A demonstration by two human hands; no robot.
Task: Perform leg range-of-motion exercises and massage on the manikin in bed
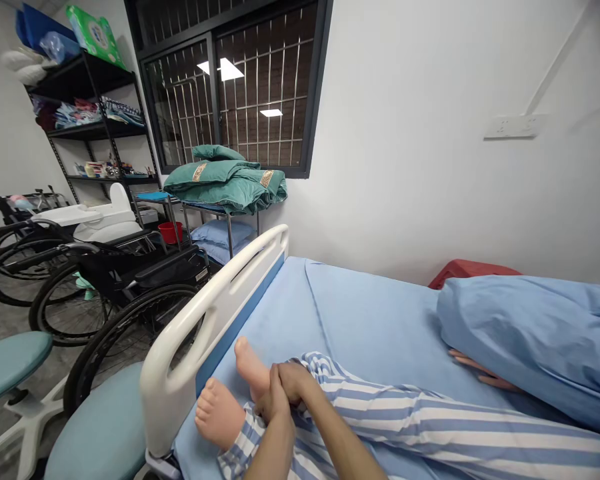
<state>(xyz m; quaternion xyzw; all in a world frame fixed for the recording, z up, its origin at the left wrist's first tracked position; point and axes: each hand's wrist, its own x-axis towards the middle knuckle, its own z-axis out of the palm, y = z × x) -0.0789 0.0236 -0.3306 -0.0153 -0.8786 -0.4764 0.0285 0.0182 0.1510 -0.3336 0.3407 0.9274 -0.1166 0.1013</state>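
Left hand point(276, 399): wrapping the ankle end of the far foot point(250, 368), which is lying lower centre of the frame.
Right hand point(296, 381): touching the left, clasping the same spot; some fingertips are hiding from view.
Near foot point(219, 415): resting bare, lower left of the hands.
Striped trousers point(410, 413): stretching toward the lower right.
Footboard point(175, 353): standing left of both feet.

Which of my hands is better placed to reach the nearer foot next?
Probably your left hand: it lies closer to the nearer foot, while your right hand sits by the far trouser cuff.
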